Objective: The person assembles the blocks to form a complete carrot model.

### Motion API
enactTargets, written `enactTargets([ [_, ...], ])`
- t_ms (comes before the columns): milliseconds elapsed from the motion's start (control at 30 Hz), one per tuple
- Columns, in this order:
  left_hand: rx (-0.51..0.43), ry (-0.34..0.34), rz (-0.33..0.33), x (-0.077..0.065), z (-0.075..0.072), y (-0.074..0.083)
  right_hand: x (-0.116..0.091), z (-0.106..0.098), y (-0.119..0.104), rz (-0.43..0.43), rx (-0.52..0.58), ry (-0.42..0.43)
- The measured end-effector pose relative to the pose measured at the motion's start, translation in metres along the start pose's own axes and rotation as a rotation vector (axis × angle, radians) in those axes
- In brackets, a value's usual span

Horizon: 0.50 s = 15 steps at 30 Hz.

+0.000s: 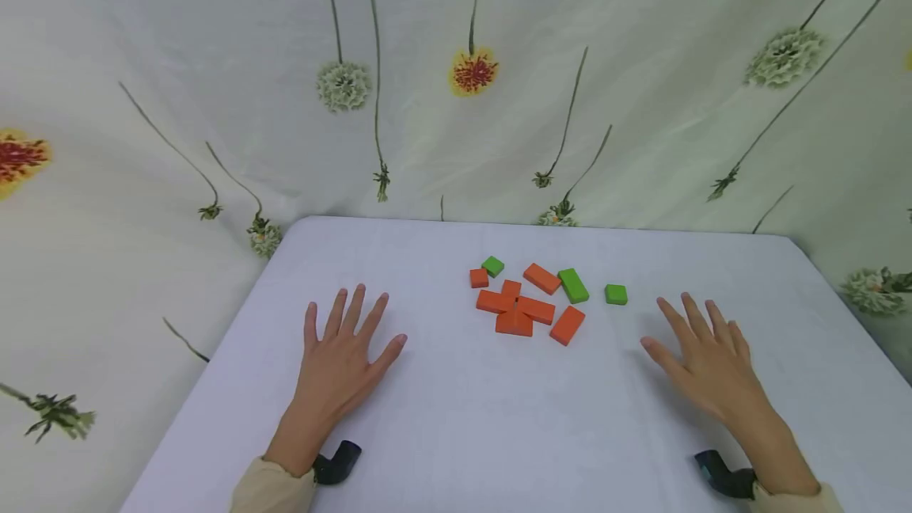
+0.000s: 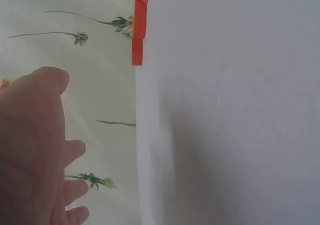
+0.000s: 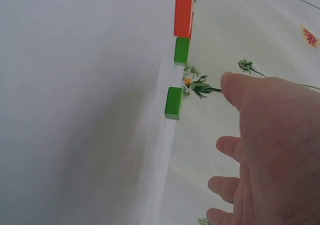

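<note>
Several orange blocks and 3 green ones lie on the white table, towards its back edge. Some orange blocks meet in a star-like cluster. Around them are a small orange block, a small green block, an orange block and a longer green block. Left of the group, my left hand is spread palm down over the table, holding nothing. My right hand is also spread and bare, its fingertips nearest the small green block standing apart on the right.
Behind the table hangs a pale cloth printed with flowers and stems. Each wrist carries a black curved piece, one on the left and one on the right. Beige sleeves cover the forearms.
</note>
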<state>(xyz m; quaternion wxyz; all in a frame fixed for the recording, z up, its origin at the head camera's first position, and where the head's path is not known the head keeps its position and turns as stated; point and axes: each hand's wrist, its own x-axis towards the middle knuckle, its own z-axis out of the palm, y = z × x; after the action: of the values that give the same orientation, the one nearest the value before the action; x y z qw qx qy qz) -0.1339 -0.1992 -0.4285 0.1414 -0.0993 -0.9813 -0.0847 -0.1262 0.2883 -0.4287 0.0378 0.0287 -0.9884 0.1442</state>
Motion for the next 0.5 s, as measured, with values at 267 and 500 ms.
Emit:
enactTargets([
  [267, -0.019, 0.031, 0.046, 0.018, 0.007, 0.016, 0.013, -0.004, -0.021, -0.099, -0.052, -0.016],
  [500, -0.048, 0.067, 0.093, 0.036, 0.019, 0.037, 0.022, -0.005, -0.041, -0.153, -0.021, -0.009],
])
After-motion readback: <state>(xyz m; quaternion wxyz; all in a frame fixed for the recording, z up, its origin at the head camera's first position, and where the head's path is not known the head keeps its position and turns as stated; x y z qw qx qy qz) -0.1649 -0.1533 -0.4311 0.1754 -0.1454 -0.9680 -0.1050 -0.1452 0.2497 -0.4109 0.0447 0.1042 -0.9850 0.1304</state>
